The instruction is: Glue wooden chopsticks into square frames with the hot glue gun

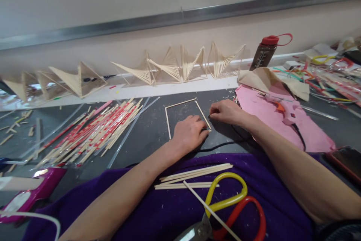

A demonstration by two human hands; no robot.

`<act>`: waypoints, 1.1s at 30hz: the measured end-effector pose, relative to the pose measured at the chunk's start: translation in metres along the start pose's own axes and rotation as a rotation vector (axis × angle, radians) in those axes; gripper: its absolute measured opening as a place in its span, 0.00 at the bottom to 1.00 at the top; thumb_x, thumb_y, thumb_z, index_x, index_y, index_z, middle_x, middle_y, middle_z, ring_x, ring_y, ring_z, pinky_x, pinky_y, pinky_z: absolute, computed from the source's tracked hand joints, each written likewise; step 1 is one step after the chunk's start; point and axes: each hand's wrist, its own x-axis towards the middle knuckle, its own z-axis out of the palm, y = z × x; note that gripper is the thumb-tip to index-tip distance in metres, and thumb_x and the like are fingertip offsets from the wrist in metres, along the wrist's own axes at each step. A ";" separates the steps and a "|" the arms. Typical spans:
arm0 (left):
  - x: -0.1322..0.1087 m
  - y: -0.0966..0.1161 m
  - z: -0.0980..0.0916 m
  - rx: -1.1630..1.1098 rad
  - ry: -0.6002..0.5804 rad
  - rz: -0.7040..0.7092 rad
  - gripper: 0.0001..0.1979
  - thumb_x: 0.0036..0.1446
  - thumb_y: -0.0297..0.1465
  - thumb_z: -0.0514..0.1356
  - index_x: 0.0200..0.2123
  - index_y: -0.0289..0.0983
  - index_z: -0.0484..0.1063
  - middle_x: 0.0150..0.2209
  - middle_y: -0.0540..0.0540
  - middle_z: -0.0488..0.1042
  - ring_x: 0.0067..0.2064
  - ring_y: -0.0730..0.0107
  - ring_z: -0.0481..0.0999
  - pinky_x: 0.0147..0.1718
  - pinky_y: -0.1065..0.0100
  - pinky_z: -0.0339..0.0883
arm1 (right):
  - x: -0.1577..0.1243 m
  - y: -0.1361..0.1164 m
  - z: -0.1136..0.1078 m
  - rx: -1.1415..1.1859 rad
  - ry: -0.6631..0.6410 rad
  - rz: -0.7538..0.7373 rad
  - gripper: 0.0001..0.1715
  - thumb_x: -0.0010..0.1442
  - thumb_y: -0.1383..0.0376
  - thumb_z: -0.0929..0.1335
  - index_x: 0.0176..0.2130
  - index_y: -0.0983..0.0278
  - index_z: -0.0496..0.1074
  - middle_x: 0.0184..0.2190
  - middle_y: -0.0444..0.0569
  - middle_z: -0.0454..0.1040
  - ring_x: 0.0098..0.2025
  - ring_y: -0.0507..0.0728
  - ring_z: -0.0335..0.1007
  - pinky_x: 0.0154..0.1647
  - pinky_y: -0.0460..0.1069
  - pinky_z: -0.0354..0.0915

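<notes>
On the dark tabletop, several thin wooden sticks are laid out as a square frame (180,103). My left hand (189,132) rests over its near side, fingers bent and close together at the near right corner. A stick end (210,131) pokes out beside the thumb; the rest of that stick is hidden under the hand. Just right of the frame, my right hand (228,112) lies on the table with its fingers curled in. Whatever those fingers might hold cannot be seen.
Loose sticks (194,173) and yellow-and-red-handled scissors (225,203) lie on the purple cloth on my lap. Bundled sticks (98,132) are left. A pink glue gun (287,113) lies right, its cord crossing the table. Stick models (166,68) and a bottle (263,53) stand behind.
</notes>
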 end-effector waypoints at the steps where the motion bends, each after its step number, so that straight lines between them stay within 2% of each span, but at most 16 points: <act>1: 0.000 -0.003 -0.002 -0.009 0.017 -0.012 0.13 0.59 0.40 0.52 0.38 0.42 0.73 0.38 0.47 0.72 0.42 0.64 0.69 0.35 0.66 0.63 | 0.001 0.000 0.001 -0.003 -0.005 0.001 0.09 0.51 0.64 0.65 0.31 0.61 0.75 0.28 0.45 0.76 0.29 0.52 0.68 0.27 0.45 0.54; 4: 0.001 -0.015 -0.008 -0.022 0.054 -0.050 0.12 0.58 0.38 0.52 0.36 0.43 0.74 0.37 0.50 0.73 0.42 0.67 0.71 0.36 0.68 0.63 | 0.002 -0.001 0.003 -0.013 -0.015 0.005 0.09 0.52 0.63 0.65 0.31 0.60 0.75 0.28 0.45 0.77 0.30 0.53 0.69 0.26 0.45 0.54; 9: 0.008 -0.035 -0.016 -0.010 0.037 -0.048 0.12 0.57 0.37 0.52 0.36 0.44 0.75 0.38 0.51 0.75 0.40 0.68 0.72 0.36 0.69 0.63 | 0.002 -0.003 0.005 -0.025 0.003 0.012 0.10 0.53 0.61 0.65 0.31 0.59 0.75 0.29 0.45 0.77 0.31 0.54 0.69 0.27 0.45 0.53; 12: 0.028 -0.049 -0.020 0.043 0.069 -0.076 0.13 0.58 0.36 0.51 0.39 0.45 0.75 0.40 0.50 0.75 0.41 0.66 0.73 0.38 0.68 0.63 | 0.003 -0.008 0.010 -0.003 0.040 0.042 0.11 0.54 0.60 0.64 0.32 0.59 0.75 0.30 0.45 0.77 0.32 0.54 0.70 0.27 0.46 0.54; 15: 0.058 -0.063 -0.020 0.089 0.069 -0.126 0.15 0.57 0.33 0.51 0.43 0.43 0.74 0.44 0.48 0.75 0.45 0.63 0.72 0.41 0.66 0.64 | 0.005 -0.016 0.017 -0.007 0.064 0.134 0.14 0.55 0.56 0.63 0.34 0.59 0.75 0.32 0.47 0.77 0.35 0.56 0.71 0.28 0.46 0.56; 18: 0.082 -0.073 -0.011 0.122 0.032 -0.225 0.16 0.55 0.30 0.52 0.45 0.41 0.74 0.45 0.45 0.74 0.46 0.62 0.71 0.43 0.65 0.64 | 0.007 -0.024 0.022 -0.073 0.046 0.205 0.17 0.55 0.54 0.63 0.34 0.60 0.75 0.33 0.50 0.77 0.37 0.59 0.72 0.30 0.47 0.58; 21: 0.095 -0.079 0.002 0.134 0.015 -0.274 0.16 0.53 0.28 0.52 0.41 0.39 0.76 0.44 0.41 0.75 0.44 0.60 0.73 0.40 0.65 0.65 | 0.007 -0.027 0.023 -0.139 0.029 0.235 0.16 0.55 0.57 0.62 0.33 0.62 0.75 0.33 0.52 0.77 0.37 0.60 0.72 0.31 0.48 0.61; 25: 0.099 -0.083 0.012 0.132 0.012 -0.301 0.16 0.53 0.27 0.51 0.39 0.39 0.77 0.42 0.41 0.75 0.43 0.59 0.74 0.38 0.65 0.65 | 0.006 -0.028 0.020 -0.155 0.007 0.242 0.16 0.53 0.60 0.62 0.33 0.63 0.76 0.34 0.54 0.77 0.38 0.61 0.73 0.32 0.49 0.62; 33: 0.088 -0.084 0.013 0.093 0.038 -0.253 0.15 0.54 0.29 0.50 0.38 0.40 0.76 0.41 0.42 0.75 0.43 0.59 0.73 0.38 0.65 0.64 | 0.007 -0.032 0.012 -0.163 -0.093 0.290 0.17 0.50 0.62 0.63 0.35 0.66 0.77 0.34 0.59 0.77 0.38 0.64 0.73 0.31 0.50 0.64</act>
